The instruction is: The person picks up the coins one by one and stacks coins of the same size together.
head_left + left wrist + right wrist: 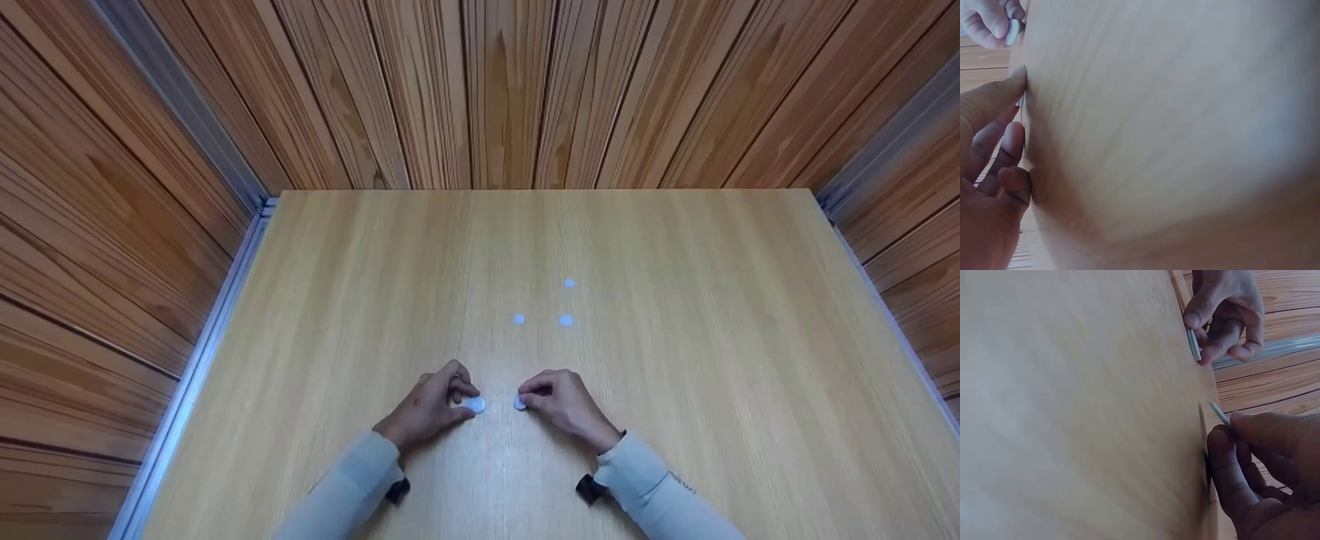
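My left hand (pixel 431 406) grips a small white disc (pixel 476 405) by its edges between thumb and fingers, low at the tabletop. Seen edge-on in the right wrist view, the piece there looks like thin discs (pixel 1193 345) lying one on another. My right hand (pixel 568 406) pinches another white disc (pixel 519 403) between thumb and forefinger. That disc (pixel 1219 414) is tilted, just above the wood, a short gap to the right of the left hand's piece. In the left wrist view, the left fingertips partly hide what they hold.
Three more white discs lie farther back on the wooden table (pixel 337 300): one at left (pixel 519 319), one at right (pixel 567 320), and one behind it (pixel 570 283). Plank walls (pixel 502 97) and metal rails (pixel 206 382) bound the table.
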Action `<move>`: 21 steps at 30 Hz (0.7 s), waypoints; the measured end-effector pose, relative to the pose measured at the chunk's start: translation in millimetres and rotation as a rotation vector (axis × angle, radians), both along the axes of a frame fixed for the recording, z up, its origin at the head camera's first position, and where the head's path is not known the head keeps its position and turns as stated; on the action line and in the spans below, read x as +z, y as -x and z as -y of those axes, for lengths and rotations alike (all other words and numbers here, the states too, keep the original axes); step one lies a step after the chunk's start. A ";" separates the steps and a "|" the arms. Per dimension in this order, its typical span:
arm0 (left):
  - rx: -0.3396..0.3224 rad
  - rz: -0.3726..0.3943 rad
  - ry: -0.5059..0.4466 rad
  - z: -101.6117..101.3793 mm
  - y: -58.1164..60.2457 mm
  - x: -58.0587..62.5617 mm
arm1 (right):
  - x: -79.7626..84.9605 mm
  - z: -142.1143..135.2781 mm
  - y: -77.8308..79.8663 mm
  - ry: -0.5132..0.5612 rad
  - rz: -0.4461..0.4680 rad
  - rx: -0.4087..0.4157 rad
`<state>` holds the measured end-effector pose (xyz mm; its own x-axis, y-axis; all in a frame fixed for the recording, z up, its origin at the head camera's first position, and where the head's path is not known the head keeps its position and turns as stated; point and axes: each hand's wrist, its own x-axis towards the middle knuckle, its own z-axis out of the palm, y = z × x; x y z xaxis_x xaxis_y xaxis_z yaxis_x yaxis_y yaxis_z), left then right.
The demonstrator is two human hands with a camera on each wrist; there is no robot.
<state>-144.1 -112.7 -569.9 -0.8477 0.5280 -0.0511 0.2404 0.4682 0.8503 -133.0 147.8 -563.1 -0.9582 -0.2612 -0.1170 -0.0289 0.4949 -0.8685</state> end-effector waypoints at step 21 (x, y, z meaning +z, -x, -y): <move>0.003 0.031 0.024 -0.9 0.1 1.2 | 1.9 -2.1 -8.7 -0.022 -0.090 0.080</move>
<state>-144.2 -111.8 -568.8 -0.8473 0.5234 -0.0903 0.2123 0.4895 0.8458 -124.3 149.9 -561.2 -0.9411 -0.3360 -0.0386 -0.1462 0.5071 -0.8494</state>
